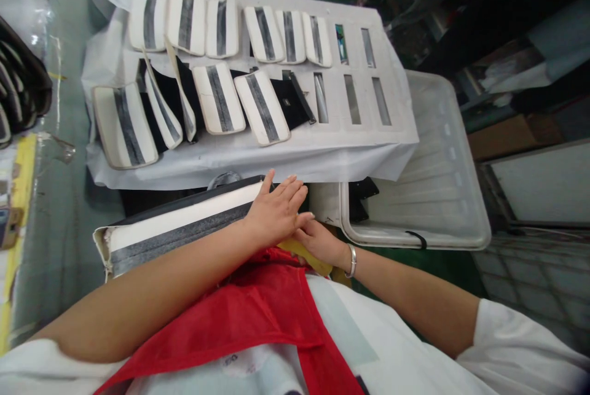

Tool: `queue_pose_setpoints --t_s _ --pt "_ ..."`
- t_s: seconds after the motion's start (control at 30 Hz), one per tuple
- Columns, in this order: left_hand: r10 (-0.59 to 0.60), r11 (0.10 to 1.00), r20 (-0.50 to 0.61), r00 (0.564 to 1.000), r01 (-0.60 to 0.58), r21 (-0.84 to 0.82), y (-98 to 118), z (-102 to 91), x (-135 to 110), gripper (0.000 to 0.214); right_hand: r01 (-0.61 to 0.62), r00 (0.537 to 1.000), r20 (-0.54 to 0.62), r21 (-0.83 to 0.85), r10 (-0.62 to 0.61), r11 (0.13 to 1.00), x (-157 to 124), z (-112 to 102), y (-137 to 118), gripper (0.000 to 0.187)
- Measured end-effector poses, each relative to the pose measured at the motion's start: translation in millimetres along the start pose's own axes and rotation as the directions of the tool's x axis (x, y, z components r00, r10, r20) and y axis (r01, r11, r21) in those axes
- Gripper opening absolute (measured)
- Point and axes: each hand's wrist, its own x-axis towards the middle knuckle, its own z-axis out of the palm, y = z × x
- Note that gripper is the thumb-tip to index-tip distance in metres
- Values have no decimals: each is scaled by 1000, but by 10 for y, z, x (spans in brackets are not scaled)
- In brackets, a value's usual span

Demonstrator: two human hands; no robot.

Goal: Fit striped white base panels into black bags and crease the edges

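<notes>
A person in one red apron (258,315) works at a bench, two bare hands meeting at the right end of one long striped pad (184,223). The pad, white with a grey band, lies slantwise between the apron and a white sheet (332,155). The left hand (279,207) lies palm down over the pad's right end, its fingers stretched out and slightly apart. The right hand (322,241), one silver bangle (352,261) at its wrist, is bent beside it, fingertips at the left thumb and just above a yellow piece (318,258); whether it grips anything cannot be told.

Beyond, eleven smaller pads (219,98), each white with one grey stripe, sit in two rows on the sheet: six in the far row, in two groups of three, and five in the near row, two of those tipped up on edge. To their right show five narrow slots (351,100), two far and three near. At right stands one pale plastic bin (437,223), dark pieces (362,195) inside its near left corner. At far left, a stack of dark pads (23,85), too blurred to count, stands near the bench edge.
</notes>
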Motion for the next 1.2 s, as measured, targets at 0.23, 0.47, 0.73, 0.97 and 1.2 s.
queue_pose_setpoints --t_s 0.23,0.47,0.73,0.97,1.2 --pt "-60 995 -182 981 72 61 5 240 113 34 -46 997 62 -27 47 999 120 -148 -114 32" --pt "-53 990 -243 969 82 111 101 169 96 35 -22 991 132 -127 39 992 209 -347 -238 41" --pt "121 982 -213 969 -85 168 56 218 223 34 75 980 -188 83 -58 994 20 30 36 36" --pt "-55 989 -385 921 103 104 -76 -8 86 40 -30 994 -105 -155 14 987 -146 -107 -492 26" --pt "-204 958 -435 877 270 95 -134 -281 -1056 39 359 898 -291 53 -329 932 -242 -57 -812 30"
